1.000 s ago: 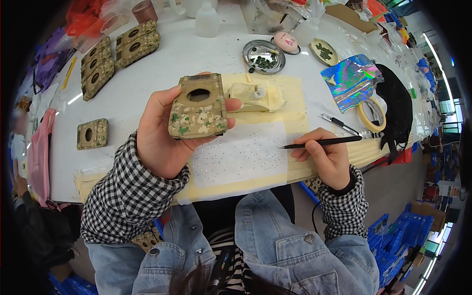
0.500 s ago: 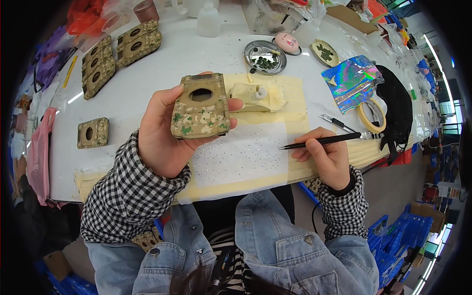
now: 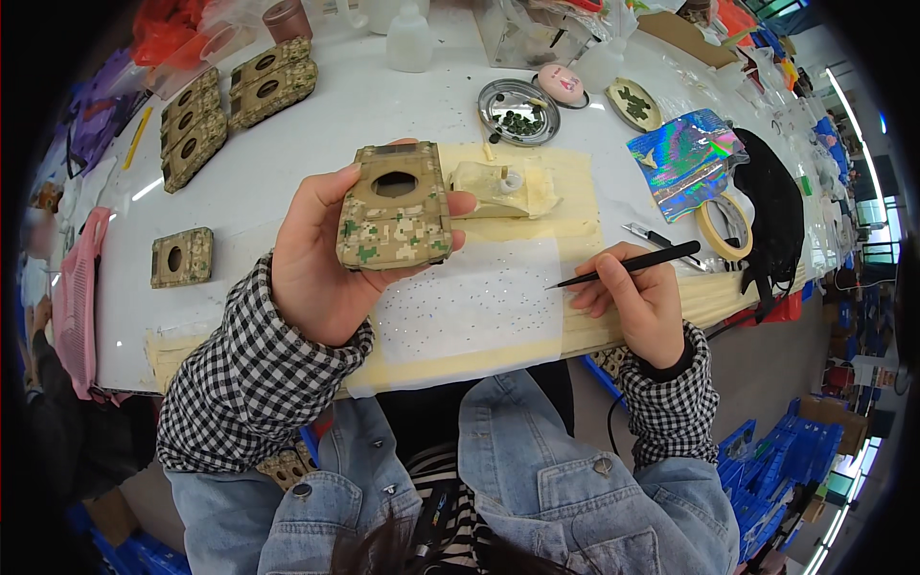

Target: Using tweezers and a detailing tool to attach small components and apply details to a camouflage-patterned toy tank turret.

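My left hand is wrapped around a camouflage-painted model tank hull, held up and tilted so that the round hole in its top shows. Black tweezers lie pinched in my right hand. Their pointed tips are at the right edge of a white sheet strewn with tiny shiny specks. Whether the tips grip anything is too small to tell. Behind the hull, a tape-covered block with a short upright peg rests on yellowish masking tape.
More camouflage hulls stand at the back left, and a single hull lies at left. A round dish holds small dark green parts. To the right are a craft knife, a tape roll and an iridescent pouch.
The rear end of the tweezers has swung up, so they slope more steeply, while their tips stay nearly in place. My left hand and the hull have shifted very slightly right.
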Motion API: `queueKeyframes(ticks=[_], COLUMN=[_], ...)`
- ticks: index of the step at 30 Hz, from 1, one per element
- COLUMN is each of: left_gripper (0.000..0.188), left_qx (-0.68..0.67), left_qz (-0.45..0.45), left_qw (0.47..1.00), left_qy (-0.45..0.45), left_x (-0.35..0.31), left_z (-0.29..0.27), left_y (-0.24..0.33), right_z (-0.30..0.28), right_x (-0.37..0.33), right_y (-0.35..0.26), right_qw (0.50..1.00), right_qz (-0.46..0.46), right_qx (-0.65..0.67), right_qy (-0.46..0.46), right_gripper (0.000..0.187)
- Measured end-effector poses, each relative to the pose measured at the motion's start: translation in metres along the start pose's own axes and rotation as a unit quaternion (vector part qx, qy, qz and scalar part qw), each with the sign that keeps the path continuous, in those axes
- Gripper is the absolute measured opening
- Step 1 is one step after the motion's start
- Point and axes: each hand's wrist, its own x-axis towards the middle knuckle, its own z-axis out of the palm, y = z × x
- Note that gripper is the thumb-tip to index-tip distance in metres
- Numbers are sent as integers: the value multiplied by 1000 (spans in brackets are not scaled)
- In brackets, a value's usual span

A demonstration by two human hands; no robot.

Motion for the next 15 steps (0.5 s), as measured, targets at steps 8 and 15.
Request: queueKeyframes(ticks=[8,15], left_gripper=[48,49], left_qx=[-1,28], left_qz=[-4,2], left_qw=[1000,999], left_qy=[-14,19], left_x=[0,0], left_z=[-1,2], left_y=[1,0], right_z=[1,2], right_x=[1,1], right_y=[1,1], right_qw=[1000,1000], right_qz=[-14,-10], right_qx=[-14,-16], right_qy=[6,7], right_gripper=[30,31])
